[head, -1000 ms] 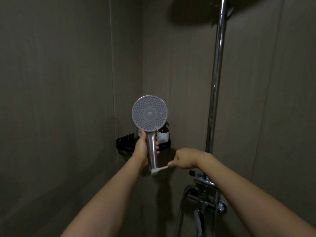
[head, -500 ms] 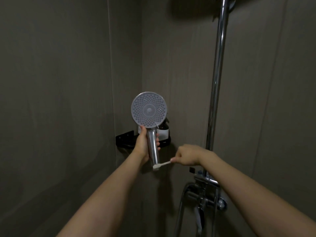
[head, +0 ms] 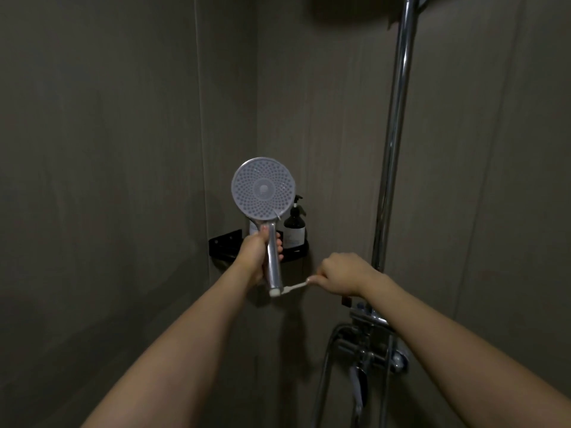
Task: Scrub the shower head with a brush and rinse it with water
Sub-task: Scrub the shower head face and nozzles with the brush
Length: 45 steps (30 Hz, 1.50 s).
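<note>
A round hand-held shower head (head: 263, 189) with a grey nozzle face and a chrome handle stands upright, facing me. My left hand (head: 254, 254) grips the handle around its upper part. My right hand (head: 340, 273) pinches a small white brush (head: 289, 288) that points left. The brush's bristle end touches the bottom end of the chrome handle.
Behind the shower head a black corner shelf (head: 222, 244) holds a dark pump bottle (head: 295, 225). A chrome riser pipe (head: 395, 128) runs up the right wall. The mixer tap (head: 366, 347) with its hoses sits below my right hand. Grey wall panels close in on all sides.
The shower head and both hands have risen slightly. The brush stays at the bottom end of the handle.
</note>
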Available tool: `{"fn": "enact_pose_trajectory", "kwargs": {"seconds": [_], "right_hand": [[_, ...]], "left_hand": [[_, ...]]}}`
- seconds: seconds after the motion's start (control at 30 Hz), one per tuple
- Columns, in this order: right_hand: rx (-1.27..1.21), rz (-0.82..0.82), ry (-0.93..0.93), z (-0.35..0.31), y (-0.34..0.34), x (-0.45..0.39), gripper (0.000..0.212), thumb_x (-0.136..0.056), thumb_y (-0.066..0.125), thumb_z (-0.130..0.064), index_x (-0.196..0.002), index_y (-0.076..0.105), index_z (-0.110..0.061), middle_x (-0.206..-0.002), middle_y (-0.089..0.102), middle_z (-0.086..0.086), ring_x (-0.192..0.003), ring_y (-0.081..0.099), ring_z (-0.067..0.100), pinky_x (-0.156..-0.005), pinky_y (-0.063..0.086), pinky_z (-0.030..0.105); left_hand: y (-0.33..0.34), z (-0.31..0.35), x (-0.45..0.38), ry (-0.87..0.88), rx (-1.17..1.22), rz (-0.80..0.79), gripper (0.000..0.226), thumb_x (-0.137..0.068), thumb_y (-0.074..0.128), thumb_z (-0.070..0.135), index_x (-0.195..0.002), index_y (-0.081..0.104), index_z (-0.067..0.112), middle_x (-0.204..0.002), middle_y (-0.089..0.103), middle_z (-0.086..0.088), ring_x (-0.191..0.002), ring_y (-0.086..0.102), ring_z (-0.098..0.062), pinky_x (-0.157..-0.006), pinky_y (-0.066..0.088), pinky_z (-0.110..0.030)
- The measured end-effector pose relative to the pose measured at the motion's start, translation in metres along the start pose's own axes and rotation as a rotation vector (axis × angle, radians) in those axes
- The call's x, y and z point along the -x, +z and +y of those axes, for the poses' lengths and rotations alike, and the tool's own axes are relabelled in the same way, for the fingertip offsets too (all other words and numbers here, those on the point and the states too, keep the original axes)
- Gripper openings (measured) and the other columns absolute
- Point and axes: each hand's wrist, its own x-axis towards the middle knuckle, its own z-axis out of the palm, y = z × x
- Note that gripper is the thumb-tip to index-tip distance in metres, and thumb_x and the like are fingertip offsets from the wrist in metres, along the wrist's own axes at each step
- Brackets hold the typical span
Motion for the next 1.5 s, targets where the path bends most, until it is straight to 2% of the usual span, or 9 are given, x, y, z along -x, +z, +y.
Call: {"fn": "enact_pose_trajectory", "kwargs": {"seconds": [0.13,0.27,0.43,0.57,0.73,0.83,1.2,1.37,1.5], "right_hand": [[-0.199,0.067,0.029,0.01,-0.004,0.005,0.046,-0.096,0.036,-0.048,-0.067,0.055,-0.018,-0.057,0.045,-0.002,-0.053,0.044,0.013,-0.054,0.035,0.028],[-0.208,0.327,0.06,0.001,-0.011,-0.005,0.048,-0.097,0.032,-0.048,-0.077,0.061,-0.015,-0.058,0.046,-0.005,-0.059,0.05,0.016,-0.053,0.038,0.029],[0.113,-0.012,-0.107,-0.013,0.004,0.002,0.053,-0.096,0.029,-0.053,-0.094,0.066,-0.014,-0.076,0.059,0.004,-0.073,0.057,0.021,-0.063,0.04,0.028],[0.127,0.13,-0.15,-0.015,0.012,0.004,0.053,-0.096,0.028,-0.052,-0.098,0.066,-0.015,-0.09,0.067,0.008,-0.08,0.061,0.023,-0.064,0.039,0.029],[0.1,0.17,0.061,0.0,0.002,0.009,0.055,-0.097,0.024,-0.054,-0.089,0.064,-0.016,-0.071,0.054,0.0,-0.067,0.054,0.019,-0.061,0.045,0.031],[0.093,0.229,-0.047,-0.002,-0.002,0.012,0.053,-0.097,0.026,-0.052,-0.093,0.065,-0.016,-0.082,0.063,0.005,-0.074,0.058,0.021,-0.063,0.041,0.03],[0.158,0.165,-0.13,-0.019,0.003,0.008,0.054,-0.095,0.027,-0.055,-0.097,0.066,-0.018,-0.084,0.064,0.005,-0.078,0.061,0.022,-0.065,0.043,0.032],[0.198,0.172,0.001,-0.005,-0.001,0.011,0.054,-0.096,0.025,-0.054,-0.102,0.065,-0.018,-0.089,0.066,0.006,-0.08,0.062,0.022,-0.066,0.045,0.034],[0.265,0.18,-0.158,-0.016,0.004,0.013,0.054,-0.096,0.026,-0.055,-0.097,0.066,-0.018,-0.087,0.067,0.006,-0.081,0.064,0.024,-0.061,0.041,0.031]], "left_hand": [[-0.003,0.008,-0.004,0.023,-0.025,0.025,0.035,-0.101,0.032,0.032,-0.086,0.054,0.009,-0.072,0.051,-0.006,-0.063,0.05,-0.017,-0.059,0.044,-0.028],[0.0,0.002,-0.001,0.008,-0.018,0.018,0.035,-0.1,0.032,0.031,-0.084,0.055,0.01,-0.072,0.052,-0.006,-0.064,0.05,-0.018,-0.06,0.043,-0.028],[0.001,0.004,0.0,0.022,0.016,0.003,0.033,-0.101,0.032,0.03,-0.086,0.053,0.009,-0.071,0.051,-0.005,-0.063,0.049,-0.016,-0.062,0.045,-0.027],[-0.003,0.007,-0.002,0.037,-0.019,0.007,0.032,-0.1,0.033,0.031,-0.088,0.054,0.009,-0.072,0.052,-0.005,-0.064,0.051,-0.016,-0.063,0.046,-0.028],[-0.006,0.01,-0.004,0.035,-0.021,0.047,0.035,-0.1,0.033,0.031,-0.081,0.053,0.009,-0.069,0.05,-0.005,-0.061,0.048,-0.017,-0.061,0.044,-0.028],[-0.009,0.008,-0.004,0.022,-0.023,0.067,0.035,-0.1,0.034,0.032,-0.081,0.054,0.009,-0.07,0.051,-0.005,-0.062,0.049,-0.017,-0.061,0.045,-0.028],[0.001,0.007,-0.006,0.027,-0.018,0.087,0.032,-0.099,0.037,0.031,-0.082,0.054,0.011,-0.071,0.052,-0.006,-0.063,0.05,-0.017,-0.061,0.045,-0.028],[0.001,0.005,-0.007,0.038,-0.021,0.084,0.033,-0.1,0.034,0.032,-0.082,0.053,0.011,-0.071,0.052,-0.005,-0.063,0.05,-0.016,-0.061,0.045,-0.028],[-0.001,0.001,-0.009,0.028,-0.028,0.078,0.032,-0.099,0.036,0.033,-0.085,0.054,0.01,-0.071,0.052,-0.005,-0.063,0.051,-0.016,-0.06,0.045,-0.028]]}}
